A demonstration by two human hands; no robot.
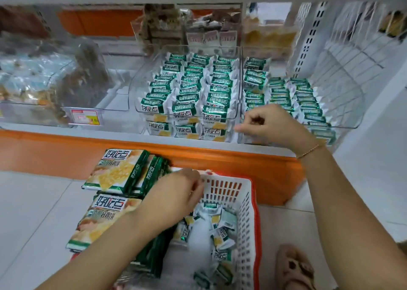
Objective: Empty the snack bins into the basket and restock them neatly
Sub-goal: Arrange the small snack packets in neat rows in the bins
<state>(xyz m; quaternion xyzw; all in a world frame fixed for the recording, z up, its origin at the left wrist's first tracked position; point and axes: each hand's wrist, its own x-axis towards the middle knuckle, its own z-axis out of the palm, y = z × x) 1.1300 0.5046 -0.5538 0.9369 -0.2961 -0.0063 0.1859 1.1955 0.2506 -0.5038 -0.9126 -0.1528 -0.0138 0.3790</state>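
Two clear plastic bins [140, 87] hold rowed green-and-white snack packets [187, 96]; more lie loose in the white slotted basket [244, 212]. At the bin front the right hand [275, 124], at the basket rim the left hand [176, 192]: fingers curled, grasp unclear. A nudge could topple rows.

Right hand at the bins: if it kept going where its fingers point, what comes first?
Probably the front packets of the middle bin: the right hand points left along the bin fronts. Depth is unclear; it may pass in front of the clear wall.
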